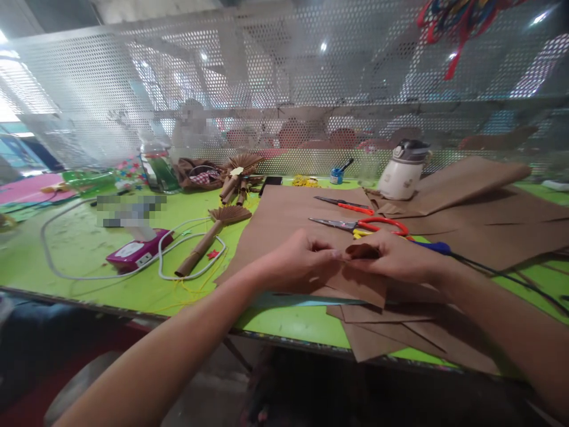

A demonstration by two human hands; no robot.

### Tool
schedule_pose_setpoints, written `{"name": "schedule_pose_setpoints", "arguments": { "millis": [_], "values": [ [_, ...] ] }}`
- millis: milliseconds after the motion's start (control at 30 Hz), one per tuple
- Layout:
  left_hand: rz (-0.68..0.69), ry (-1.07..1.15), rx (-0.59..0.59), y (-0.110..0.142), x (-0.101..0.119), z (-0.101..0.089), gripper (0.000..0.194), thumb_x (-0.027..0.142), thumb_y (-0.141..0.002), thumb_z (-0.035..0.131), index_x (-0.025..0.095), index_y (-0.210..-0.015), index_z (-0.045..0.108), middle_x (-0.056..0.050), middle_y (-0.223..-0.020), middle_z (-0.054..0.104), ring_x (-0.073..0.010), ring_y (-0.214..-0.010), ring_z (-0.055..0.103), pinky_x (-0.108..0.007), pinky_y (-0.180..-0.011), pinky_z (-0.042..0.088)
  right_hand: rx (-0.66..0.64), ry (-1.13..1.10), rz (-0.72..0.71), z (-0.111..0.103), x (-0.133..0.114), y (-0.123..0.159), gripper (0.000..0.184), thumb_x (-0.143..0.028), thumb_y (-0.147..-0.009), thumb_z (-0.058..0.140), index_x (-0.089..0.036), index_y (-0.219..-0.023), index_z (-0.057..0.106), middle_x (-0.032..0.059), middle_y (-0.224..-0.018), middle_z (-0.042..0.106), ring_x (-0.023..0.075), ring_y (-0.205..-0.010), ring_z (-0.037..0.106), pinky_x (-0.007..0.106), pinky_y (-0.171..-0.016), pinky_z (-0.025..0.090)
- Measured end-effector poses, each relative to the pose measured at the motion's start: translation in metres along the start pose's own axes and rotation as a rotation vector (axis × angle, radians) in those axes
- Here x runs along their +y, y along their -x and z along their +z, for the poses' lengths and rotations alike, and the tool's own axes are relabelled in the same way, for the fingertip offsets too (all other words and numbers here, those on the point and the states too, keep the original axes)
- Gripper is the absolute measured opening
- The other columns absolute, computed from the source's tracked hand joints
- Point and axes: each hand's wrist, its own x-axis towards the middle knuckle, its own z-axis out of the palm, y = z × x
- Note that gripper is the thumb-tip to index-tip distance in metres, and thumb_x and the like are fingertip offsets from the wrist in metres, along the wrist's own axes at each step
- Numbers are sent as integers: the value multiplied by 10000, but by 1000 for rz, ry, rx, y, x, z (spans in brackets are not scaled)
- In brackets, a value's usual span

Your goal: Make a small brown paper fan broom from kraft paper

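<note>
Between my two hands is a small curled piece of brown paper (363, 251). My left hand (302, 256) pinches its left edge with thumb and fingers. From the right side, my right hand (395, 256) has its fingers closed round the same piece. Both hands are just above a large sheet of brown paper (288, 219) on the green table. Right behind them lie scissors with red handles (382, 224), and past those a second pair of scissors (347, 204). A blue-tipped tool with a black cord (438, 247) rests beside my right hand.
Brown paper fans on rolled handles (200, 246) lie left, near a purple power strip (137, 252) with a looping white cable. Further back stand a cream jug (402, 172), a small blue jar (336, 175) and a green bottle (159, 169). More brown sheets (480, 219) spread right.
</note>
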Motion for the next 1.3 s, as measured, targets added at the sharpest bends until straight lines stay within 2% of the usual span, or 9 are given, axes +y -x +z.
{"name": "schedule_pose_setpoints", "arguments": {
  "millis": [100,267,400,600,700,867,1000,1133,1300],
  "values": [
    [62,-194,5,0,-2,3,229,301,-810,540,126,-802,686,-11,-712,612,-121,-674,519,-224,-596,380,-44,60,-4,4,4,-4,203,-357,-800,591,-179,-733,662,-8,-627,577,130,-586,501,237,-502,372],
    [59,-429,14,2,-1,0,212,234,-807,506,128,-799,690,2,-648,592,-106,-597,475,-218,-557,344,56,199,-9,12,11,-7,182,-339,-794,601,-189,-703,644,8,-620,594,150,-598,504,263,-527,358],
    [72,-580,49,0,-2,-2,226,229,-817,479,127,-786,678,-6,-630,589,-110,-572,460,-230,-543,320,70,382,-31,13,17,-9,168,-303,-820,560,-185,-715,617,8,-660,597,147,-618,502,269,-567,352],
    [47,-673,37,-10,-15,-7,202,227,-789,502,129,-759,676,-30,-672,617,-132,-614,503,-239,-563,343,45,486,-99,12,27,-11,235,-306,-855,513,-173,-664,540,-4,-627,534,132,-602,465,257,-575,342],
    [36,-668,10,-12,-17,-7,194,224,-794,511,136,-809,683,-19,-657,619,-125,-595,501,-231,-551,337,47,496,-117,14,30,-12,229,-307,-859,512,-168,-682,551,3,-639,544,134,-600,463,257,-571,332],
    [130,-713,10,-14,-20,-6,171,215,-795,538,143,-821,691,-42,-744,654,-135,-662,539,-232,-608,371,60,518,-156,16,30,-11,222,-296,-878,488,-161,-730,581,30,-690,582,143,-630,481,263,-594,325],
    [205,-793,20,-15,-23,-5,167,188,-803,522,143,-812,683,-53,-772,651,-138,-680,541,-234,-625,380,57,564,-172,17,25,-10,159,-196,-863,483,-163,-737,573,29,-717,579,141,-658,478,254,-611,324],
    [250,-837,-6,-12,-25,-5,163,163,-825,475,142,-788,633,-57,-785,638,-137,-683,536,-235,-622,377,20,626,-188,17,18,-7,172,-84,-836,439,-165,-730,548,25,-728,563,138,-676,466,247,-617,317],
    [282,-896,-8,-6,-24,-6,144,139,-823,438,158,-746,558,-46,-756,589,-140,-662,506,-243,-607,361,-7,721,-188,14,15,0,139,-50,-801,465,-161,-761,538,32,-770,547,145,-697,447,252,-615,304]
  ]
}}
